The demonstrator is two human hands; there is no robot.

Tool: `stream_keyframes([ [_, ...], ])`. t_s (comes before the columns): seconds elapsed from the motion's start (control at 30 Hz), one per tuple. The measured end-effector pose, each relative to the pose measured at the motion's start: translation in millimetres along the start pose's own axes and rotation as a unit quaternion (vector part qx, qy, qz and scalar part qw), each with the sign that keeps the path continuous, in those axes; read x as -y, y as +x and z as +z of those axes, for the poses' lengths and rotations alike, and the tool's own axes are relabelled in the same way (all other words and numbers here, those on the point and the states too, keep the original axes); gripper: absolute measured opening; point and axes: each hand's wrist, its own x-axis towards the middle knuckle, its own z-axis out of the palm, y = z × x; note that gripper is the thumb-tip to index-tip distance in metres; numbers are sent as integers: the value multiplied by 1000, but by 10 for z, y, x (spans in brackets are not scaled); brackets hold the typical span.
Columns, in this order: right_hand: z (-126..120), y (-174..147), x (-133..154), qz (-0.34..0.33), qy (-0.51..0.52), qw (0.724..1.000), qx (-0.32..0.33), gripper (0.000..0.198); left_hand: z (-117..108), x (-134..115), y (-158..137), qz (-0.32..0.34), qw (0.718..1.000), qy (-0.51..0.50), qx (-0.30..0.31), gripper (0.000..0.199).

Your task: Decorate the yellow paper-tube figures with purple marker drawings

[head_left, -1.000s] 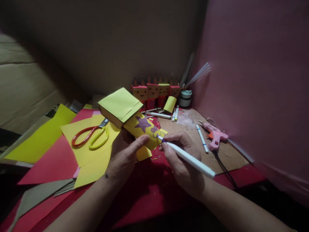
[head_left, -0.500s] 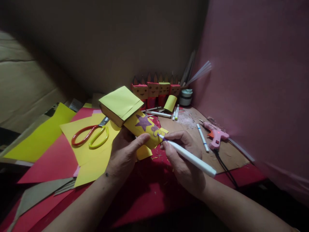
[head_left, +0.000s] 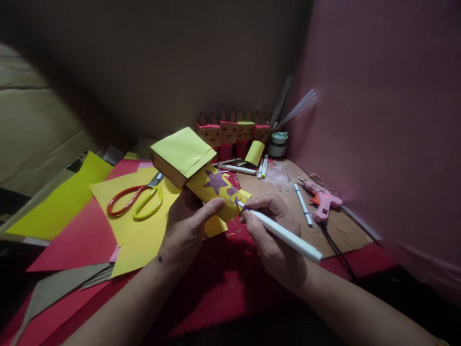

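Two bare hands work over a red table (head_left: pixel 223 283), holding a paper figure (head_left: pixel 202 177) in the air in front of the person, near the middle of the scene. The figure has a boxy head with a pale yellow top and a yellow tube for a body. Its long axis runs on a slant: the head lies to the upper left, and the tube points down to the lower right, toward the right hand (head_left: pixel 277 254). On the tube are a purple star and, nearer its lower end, purple curls. The left hand (head_left: pixel 187 223) grasps the tube from below and the near side, thumb laid along it; the other fingers are mostly hidden. The right hand pinches a white pen (head_left: pixel 283 234) between thumb and forefinger close to its purple tip, which meets the tube beside the curls. The pen points up and to the left, its blunt end down to the right. On the left, scissors (head_left: pixel 150 187) with one red and one yellow handle lie on yellow paper (head_left: pixel 131 245). Behind stand four small figures (head_left: pixel 228 134) in a row; to the right, a pink glue gun (head_left: pixel 324 199) rests on cardboard (head_left: pixel 342 235).
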Motion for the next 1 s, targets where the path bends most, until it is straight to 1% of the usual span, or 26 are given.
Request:
stream_keyframes([
  [0.3,-9,-16,6,7,6,1000,7,7,13,-22,-3,6,1000,5,7,51],
  [0.4,-6,-22,1,-3,5,1000,6,7,15,-16,-7,6,1000,5,6,52],
  [0.63,-21,-42,-34,-10,19,999,29,10,26,-35,-21,3,1000,15,0,48],
  [0.77,-16,-35,-25,-9,26,999,30,10,33,-43,-22,-1,1000,20,-8,48],
  [1.0,-2,-31,5,-2,25,999,24,8,35,-53,-19,-6,1000,16,-3,49],
])
